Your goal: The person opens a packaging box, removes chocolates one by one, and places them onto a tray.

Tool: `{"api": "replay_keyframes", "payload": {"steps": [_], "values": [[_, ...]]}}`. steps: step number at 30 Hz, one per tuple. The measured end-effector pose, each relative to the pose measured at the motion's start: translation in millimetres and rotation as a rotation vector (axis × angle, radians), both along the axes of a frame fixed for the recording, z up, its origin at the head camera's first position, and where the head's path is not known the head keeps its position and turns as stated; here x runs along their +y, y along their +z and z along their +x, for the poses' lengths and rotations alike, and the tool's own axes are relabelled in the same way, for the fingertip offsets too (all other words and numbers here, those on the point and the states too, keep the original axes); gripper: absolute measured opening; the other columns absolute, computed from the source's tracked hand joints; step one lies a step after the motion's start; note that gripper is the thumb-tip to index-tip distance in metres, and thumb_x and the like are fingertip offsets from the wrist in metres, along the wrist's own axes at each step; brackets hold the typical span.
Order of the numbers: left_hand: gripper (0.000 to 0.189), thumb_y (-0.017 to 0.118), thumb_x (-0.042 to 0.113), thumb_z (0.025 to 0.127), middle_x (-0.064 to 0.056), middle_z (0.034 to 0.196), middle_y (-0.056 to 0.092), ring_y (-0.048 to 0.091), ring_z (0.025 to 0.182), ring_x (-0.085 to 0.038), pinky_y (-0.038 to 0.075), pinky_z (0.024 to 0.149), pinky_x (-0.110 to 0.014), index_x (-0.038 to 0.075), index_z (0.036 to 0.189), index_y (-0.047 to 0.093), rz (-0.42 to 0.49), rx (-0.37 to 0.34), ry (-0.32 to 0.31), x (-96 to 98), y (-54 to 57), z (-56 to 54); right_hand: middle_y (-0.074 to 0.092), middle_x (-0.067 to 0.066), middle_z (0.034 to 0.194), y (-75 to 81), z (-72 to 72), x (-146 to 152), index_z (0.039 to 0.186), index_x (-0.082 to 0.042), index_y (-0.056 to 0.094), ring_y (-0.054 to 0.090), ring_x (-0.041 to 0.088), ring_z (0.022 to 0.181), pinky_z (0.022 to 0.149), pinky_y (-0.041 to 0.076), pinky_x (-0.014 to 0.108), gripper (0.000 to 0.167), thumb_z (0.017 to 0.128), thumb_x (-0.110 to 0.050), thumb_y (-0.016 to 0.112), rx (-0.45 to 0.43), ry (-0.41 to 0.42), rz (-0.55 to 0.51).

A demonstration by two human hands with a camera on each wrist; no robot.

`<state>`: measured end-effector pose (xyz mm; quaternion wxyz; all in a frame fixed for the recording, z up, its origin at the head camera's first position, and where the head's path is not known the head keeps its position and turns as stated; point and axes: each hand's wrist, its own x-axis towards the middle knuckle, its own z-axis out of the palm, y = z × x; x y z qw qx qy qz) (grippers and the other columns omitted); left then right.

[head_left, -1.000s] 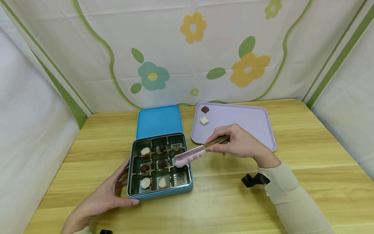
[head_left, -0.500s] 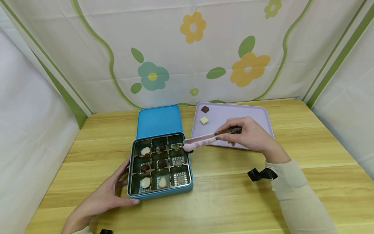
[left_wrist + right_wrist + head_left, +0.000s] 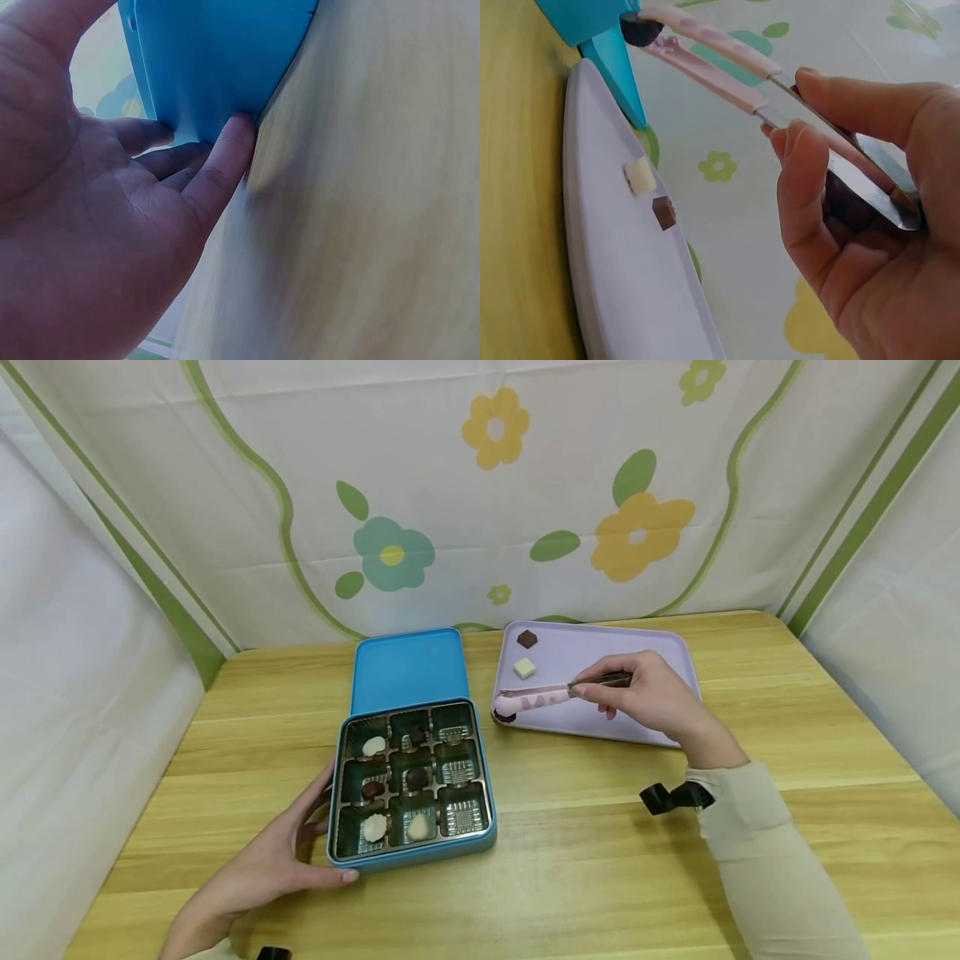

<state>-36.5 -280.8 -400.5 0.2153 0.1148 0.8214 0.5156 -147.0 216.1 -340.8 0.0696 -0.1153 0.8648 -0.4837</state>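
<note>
Dark choc [image 3: 505,717] in tongs [image 3: 536,698]: from right edge of box [image 3: 420,857] to above tray [image 3: 592,647]
Right hand [image 3: 654,695] grips tongs, choc above near-left corner; left hand [image 3: 266,856] same spot, fingers loosely extended against box side; white choc [image 3: 525,668], brown choc [image 3: 527,639] on tray unmoved

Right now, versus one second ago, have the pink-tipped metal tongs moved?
Yes: in the head view, the tongs moved right and away, from over the unmoved blue square tin to above the lilac rectangular tray.
</note>
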Motion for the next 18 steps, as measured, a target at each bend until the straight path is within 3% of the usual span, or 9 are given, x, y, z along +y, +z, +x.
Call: {"api": "replay_keyframes", "payload": {"steps": [8,18], "values": [[0.133,0.095,0.019,0.083,-0.026,0.179,0.012,0.044,0.146,-0.06,0.049,0.1,-0.017,0.041,0.173,0.0,-0.005,0.007,-0.002,0.3,0.3,0.0,0.076,0.014,0.087,-6.8,-5.2,2,0.11,-0.01,0.083,0.066,0.018,0.069,0.07,0.057,0.037,0.025,0.098,-0.032,0.081,-0.082,-0.073,0.044],[0.133,0.094,0.02,0.083,-0.026,0.179,0.01,0.043,0.147,-0.061,0.049,0.1,-0.018,0.04,0.173,-0.001,-0.015,-0.019,0.004,0.5,1.1,-1.0,0.08,0.015,0.096,-16.5,-13.0,8,0.112,-0.006,0.083,0.071,0.02,0.076,0.073,0.064,0.037,0.032,0.098,-0.035,0.081,-0.149,-0.134,0.096]]}}
